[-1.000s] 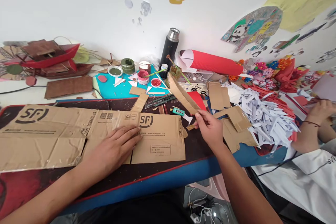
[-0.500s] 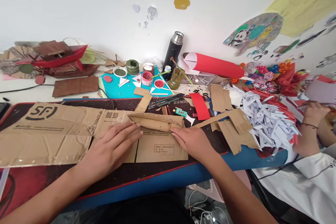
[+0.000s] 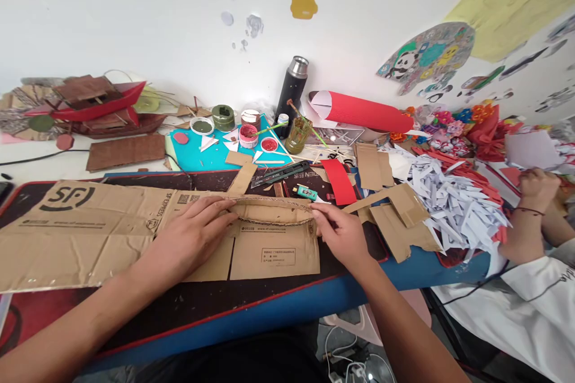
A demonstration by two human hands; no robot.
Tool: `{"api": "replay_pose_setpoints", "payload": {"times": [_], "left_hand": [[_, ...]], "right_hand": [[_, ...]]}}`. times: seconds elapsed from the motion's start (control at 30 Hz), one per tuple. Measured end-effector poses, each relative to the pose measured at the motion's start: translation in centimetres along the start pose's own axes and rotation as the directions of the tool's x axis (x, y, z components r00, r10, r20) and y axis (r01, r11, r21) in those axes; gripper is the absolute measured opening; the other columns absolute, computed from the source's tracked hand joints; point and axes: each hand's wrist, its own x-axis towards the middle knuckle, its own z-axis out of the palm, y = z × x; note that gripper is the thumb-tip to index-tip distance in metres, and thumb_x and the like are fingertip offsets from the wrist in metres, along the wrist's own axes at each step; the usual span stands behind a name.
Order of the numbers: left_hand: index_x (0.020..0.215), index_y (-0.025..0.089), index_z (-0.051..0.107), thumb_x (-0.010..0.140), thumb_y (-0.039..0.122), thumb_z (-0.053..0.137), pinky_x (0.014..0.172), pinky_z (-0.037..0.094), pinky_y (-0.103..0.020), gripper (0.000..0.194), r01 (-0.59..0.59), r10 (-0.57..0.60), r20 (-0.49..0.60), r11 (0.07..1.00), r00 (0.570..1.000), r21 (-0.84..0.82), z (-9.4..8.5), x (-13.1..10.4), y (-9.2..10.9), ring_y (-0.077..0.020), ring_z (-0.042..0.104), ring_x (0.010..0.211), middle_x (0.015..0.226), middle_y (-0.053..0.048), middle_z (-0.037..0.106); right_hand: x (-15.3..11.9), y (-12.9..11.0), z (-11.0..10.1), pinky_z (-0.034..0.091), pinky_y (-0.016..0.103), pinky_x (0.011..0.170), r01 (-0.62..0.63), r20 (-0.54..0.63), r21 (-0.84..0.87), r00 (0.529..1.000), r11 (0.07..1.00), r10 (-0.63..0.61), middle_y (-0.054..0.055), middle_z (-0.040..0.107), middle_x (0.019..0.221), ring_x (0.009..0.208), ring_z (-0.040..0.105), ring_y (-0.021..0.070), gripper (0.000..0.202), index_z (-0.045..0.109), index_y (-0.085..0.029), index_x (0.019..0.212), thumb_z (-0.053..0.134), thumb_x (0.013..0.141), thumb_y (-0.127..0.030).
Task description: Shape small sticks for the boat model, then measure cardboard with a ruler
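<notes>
A narrow, boat-shaped cardboard frame [image 3: 274, 201] rests on a flattened SF Express cardboard box [image 3: 269, 263]. Its two curved walls bow apart in the middle and come together toward the ends, with corrugated edges showing. My left hand [image 3: 191, 239] lies palm down over the box, its fingertips closed around the frame's left end; the thumb is mostly hidden. At the right end, my right hand [image 3: 341, 233] pinches the tip between thumb and forefinger. Just behind the frame are a dark utility knife [image 3: 282, 175] and a small teal-labelled tube or bottle [image 3: 307, 192].
Behind stand paint pots [image 3: 248, 136], a brush jar [image 3: 297, 135] and a black thermos [image 3: 291, 87]. Red-and-brown model boats [image 3: 96, 105] sit at left. Cardboard scraps [image 3: 395, 221] and a heap of folded white paper [image 3: 458, 200] lie right, near another person's hands [image 3: 534, 188].
My right hand has shifted from the frame's near wall to its right tip. The frame's opening now looks more evenly curved. My left hand stays at the left end.
</notes>
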Motion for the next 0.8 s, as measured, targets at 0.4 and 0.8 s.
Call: {"api": "replay_pose_setpoints", "payload": {"times": [0.4,0.8], "left_hand": [[0.129,0.026,0.077,0.107,0.025,0.051,0.115,0.056,-0.049,0.033,0.012,-0.012,-0.001,0.988,1.000,-0.154,0.4,0.6,0.4,-0.0297,0.065,0.135,0.143,-0.009,0.073],[0.128,0.023,0.075,0.108,0.038,0.053,0.107,0.057,-0.051,0.033,0.180,-0.181,0.011,0.963,0.983,-0.199,-0.9,1.7,-0.6,-0.0310,0.070,0.123,0.132,-0.012,0.077]], "right_hand": [[0.4,1.6,0.9,0.048,0.026,0.048,-0.260,0.124,0.238,0.964,0.936,0.237,0.000,0.070,0.060,0.045,0.060,0.0153,0.039,0.080,-0.020,0.118,0.063,0.102,-0.051],[0.2,1.8,0.8,0.049,0.025,0.046,-0.334,0.136,0.356,0.942,0.873,0.306,-0.001,0.068,0.058,0.042,0.058,0.0138,0.045,0.080,-0.017,0.112,0.065,0.098,-0.057]]}}
